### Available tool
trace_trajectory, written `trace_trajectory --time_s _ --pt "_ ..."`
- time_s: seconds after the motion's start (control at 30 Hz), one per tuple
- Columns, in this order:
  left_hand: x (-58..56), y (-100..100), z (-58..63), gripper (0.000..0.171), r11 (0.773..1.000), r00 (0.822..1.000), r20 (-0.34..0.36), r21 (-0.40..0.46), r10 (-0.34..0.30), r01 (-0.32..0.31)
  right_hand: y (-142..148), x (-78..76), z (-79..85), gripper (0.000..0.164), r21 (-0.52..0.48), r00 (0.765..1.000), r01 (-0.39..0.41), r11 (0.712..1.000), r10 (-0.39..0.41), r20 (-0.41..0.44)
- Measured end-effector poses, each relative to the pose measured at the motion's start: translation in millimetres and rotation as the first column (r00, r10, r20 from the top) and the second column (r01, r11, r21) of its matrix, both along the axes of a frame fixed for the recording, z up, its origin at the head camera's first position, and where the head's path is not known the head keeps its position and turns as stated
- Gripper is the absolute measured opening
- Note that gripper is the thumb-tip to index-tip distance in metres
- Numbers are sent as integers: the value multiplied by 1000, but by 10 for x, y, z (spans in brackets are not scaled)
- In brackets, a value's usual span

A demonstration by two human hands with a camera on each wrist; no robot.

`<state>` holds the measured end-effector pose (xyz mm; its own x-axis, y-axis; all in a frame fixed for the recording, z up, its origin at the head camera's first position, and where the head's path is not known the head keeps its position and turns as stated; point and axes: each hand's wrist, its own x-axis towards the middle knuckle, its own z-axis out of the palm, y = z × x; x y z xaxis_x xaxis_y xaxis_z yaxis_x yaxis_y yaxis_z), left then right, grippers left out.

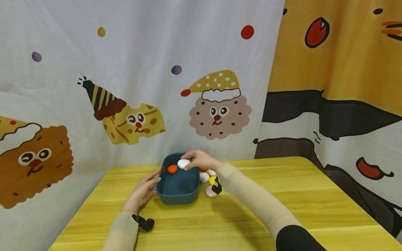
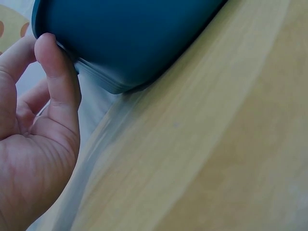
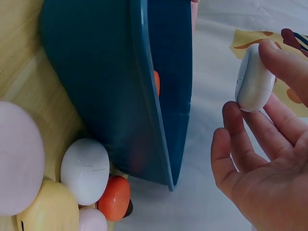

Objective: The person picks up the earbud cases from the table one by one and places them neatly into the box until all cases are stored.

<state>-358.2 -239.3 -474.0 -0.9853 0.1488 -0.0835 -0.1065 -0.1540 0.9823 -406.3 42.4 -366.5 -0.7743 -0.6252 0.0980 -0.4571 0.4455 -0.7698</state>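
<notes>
My left hand (image 1: 145, 189) holds the left side of a blue rectangular bin (image 1: 178, 199), its fingertips at the wall near the rim; the left wrist view shows a digit bent against the bin's edge (image 2: 72, 57). Over the bin's far right part, my right hand (image 1: 201, 159) pinches a glossy white pebble-shaped piece (image 3: 256, 78) between thumb and fingertips. A thin seam line runs across that piece, and it is above the rim. Inside the bin lies an orange rounded piece (image 1: 172, 169).
Along the bin's right side, several similar pieces lie on the wood-grain table (image 1: 267, 209): white (image 3: 85, 171), orange (image 3: 114, 198), yellow (image 3: 50, 209) and pale pink (image 3: 19, 159). A printed cloth (image 1: 141, 69) hangs behind the table.
</notes>
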Motion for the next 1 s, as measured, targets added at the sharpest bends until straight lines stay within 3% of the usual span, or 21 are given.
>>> trace_trajectory --time_s 0.33,0.73,1.0 --pt "-13 37 -33 61 999 1000 11 35 11 -12 -95 -30 -23 50 56 1000 20 998 -20 9" --pt "-37 5 13 59 999 1000 8 32 10 -10 -240 -136 10 49 -6 999 26 1000 -26 23" --pt "-13 16 0 59 998 1000 12 52 25 -25 -326 -152 5 44 -34 995 50 998 -47 85"
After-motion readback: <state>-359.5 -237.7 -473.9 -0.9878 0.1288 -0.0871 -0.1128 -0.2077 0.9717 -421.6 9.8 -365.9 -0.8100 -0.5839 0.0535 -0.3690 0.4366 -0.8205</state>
